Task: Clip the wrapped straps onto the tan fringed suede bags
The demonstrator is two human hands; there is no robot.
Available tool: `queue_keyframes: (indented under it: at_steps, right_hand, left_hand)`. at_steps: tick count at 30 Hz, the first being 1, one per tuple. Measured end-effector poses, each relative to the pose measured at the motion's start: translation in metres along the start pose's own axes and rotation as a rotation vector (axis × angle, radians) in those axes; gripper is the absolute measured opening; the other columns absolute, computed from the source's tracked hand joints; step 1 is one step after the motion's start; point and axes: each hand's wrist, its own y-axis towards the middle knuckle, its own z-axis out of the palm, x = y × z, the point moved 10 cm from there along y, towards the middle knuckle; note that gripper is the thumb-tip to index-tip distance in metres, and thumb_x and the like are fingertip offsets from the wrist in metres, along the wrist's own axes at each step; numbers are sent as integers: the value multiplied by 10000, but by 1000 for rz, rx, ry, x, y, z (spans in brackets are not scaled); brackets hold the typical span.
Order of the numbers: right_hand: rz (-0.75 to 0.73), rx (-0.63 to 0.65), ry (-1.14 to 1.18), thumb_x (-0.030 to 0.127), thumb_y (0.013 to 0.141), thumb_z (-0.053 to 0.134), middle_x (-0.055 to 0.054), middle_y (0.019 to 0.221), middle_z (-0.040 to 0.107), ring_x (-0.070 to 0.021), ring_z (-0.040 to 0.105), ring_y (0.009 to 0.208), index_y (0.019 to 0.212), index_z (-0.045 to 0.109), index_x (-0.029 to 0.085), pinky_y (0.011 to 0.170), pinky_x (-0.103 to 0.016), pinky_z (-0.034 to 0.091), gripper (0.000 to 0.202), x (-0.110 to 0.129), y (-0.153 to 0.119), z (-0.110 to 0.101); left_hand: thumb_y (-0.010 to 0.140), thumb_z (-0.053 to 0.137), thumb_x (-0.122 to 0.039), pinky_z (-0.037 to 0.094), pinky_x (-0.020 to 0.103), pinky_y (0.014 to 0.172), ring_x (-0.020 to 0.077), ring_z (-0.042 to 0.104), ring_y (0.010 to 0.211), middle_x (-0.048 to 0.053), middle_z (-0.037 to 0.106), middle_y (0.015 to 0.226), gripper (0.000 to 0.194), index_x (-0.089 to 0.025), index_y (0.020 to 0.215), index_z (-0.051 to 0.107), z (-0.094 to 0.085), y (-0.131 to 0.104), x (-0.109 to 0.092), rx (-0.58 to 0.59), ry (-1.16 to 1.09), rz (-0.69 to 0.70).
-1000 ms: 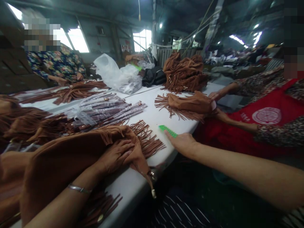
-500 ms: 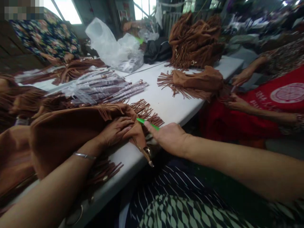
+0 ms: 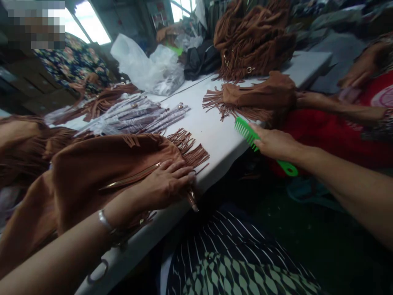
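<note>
Two hands: left hand [image 3: 168, 182] rests on the brown fringed handbag [image 3: 87, 170]; I cannot tell if it pinches. Right hand [image 3: 278, 143] grips the green comb [image 3: 249, 132], up in the air.
Handbag spot: on the white table [image 3: 216, 137], gold zip [image 3: 132, 179] facing up, near the edge.
Fringe [image 3: 196, 155]: sticks out past the left hand; soft, straight strokes to the tips should work best, with the bag pressed flat.
Other handbag [image 3: 258, 96]: just beyond the comb, by a co-worker's hand [image 3: 316, 101]; arms might bump.
Plastic-wrapped straps [image 3: 129, 116]: close behind, leaving little room.
</note>
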Motion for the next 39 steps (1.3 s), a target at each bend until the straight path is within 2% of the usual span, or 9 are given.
queue_keyframes:
  at_steps: [4, 10, 14, 17, 23, 26, 29, 34, 39]
  right_hand:
    - [-27, -39, 348, 237, 807, 422, -42, 756, 661, -163, 604, 606, 1421, 216, 148, 609, -253, 438, 654, 0, -1, 1]
    - [1, -22, 649, 194, 791, 409, 48, 479, 539, -136, 556, 454, 1421, 231, 148, 478, -212, 394, 656, -32, -7, 12]
    - [17, -1, 757, 198, 800, 394, 56, 473, 522, -127, 538, 429, 1424, 218, 128, 454, -208, 386, 651, -48, -10, 20]
    - [59, 5, 770, 200, 807, 388, 59, 473, 520, -123, 534, 433, 1425, 216, 140, 460, -204, 386, 644, -56, -13, 21]
    - [-87, 6, 668, 209, 825, 385, 24, 635, 635, -125, 580, 507, 1430, 204, 196, 555, -223, 426, 632, -33, -9, 14]
    - [-207, -58, 441, 232, 842, 396, -51, 834, 684, -174, 630, 645, 1436, 173, 209, 635, -272, 451, 636, 3, 0, -3]
    - [-360, -90, 178, 176, 837, 391, -97, 801, 689, -235, 647, 703, 1446, 98, 196, 645, -330, 464, 676, 72, 7, -19]
    - [-604, 43, 53, 179, 798, 459, -201, 837, 672, -302, 654, 754, 1402, 244, 64, 600, -391, 492, 651, 184, 5, -8]
    - [-630, 59, -107, 80, 806, 393, -180, 782, 679, -287, 662, 719, 1403, 254, 92, 566, -384, 501, 613, 188, 4, 10]
  left_hand:
    - [845, 475, -369, 362, 389, 856, 242, 479, 994, 98, 577, 985, 236, -177, 957, 554, -7, 29, 20, -124, 81, -80]
    - [800, 511, -458, 380, 284, 613, 165, 471, 685, 12, 495, 740, 290, -172, 843, 483, -98, 52, 105, -600, -36, -491]
    - [802, 504, -452, 368, 254, 573, 137, 479, 638, -10, 501, 737, 287, -185, 902, 468, -131, 63, 123, -801, -194, -580]
    - [778, 534, -454, 358, 270, 580, 152, 473, 652, 2, 506, 737, 279, -189, 839, 471, -110, 89, 103, -596, -61, -510]
    - [826, 488, -308, 360, 357, 761, 179, 483, 719, 28, 533, 730, 146, -182, 751, 483, -19, 101, 27, -114, 170, -86]
    - [836, 479, -316, 354, 365, 762, 178, 471, 699, 27, 534, 720, 160, -180, 753, 485, -7, 90, 17, -70, 179, -56]
    - [830, 487, -335, 362, 360, 741, 191, 486, 732, 38, 552, 751, 162, -180, 782, 497, -7, 85, 19, -81, 146, -89]
    - [828, 475, -302, 388, 386, 769, 191, 526, 719, 52, 582, 779, 137, -175, 859, 518, -3, 77, 24, -152, 88, -117]
    - [824, 478, -338, 351, 461, 907, 173, 528, 615, 16, 559, 658, 177, -187, 733, 467, -9, 56, 32, -251, 73, -168]
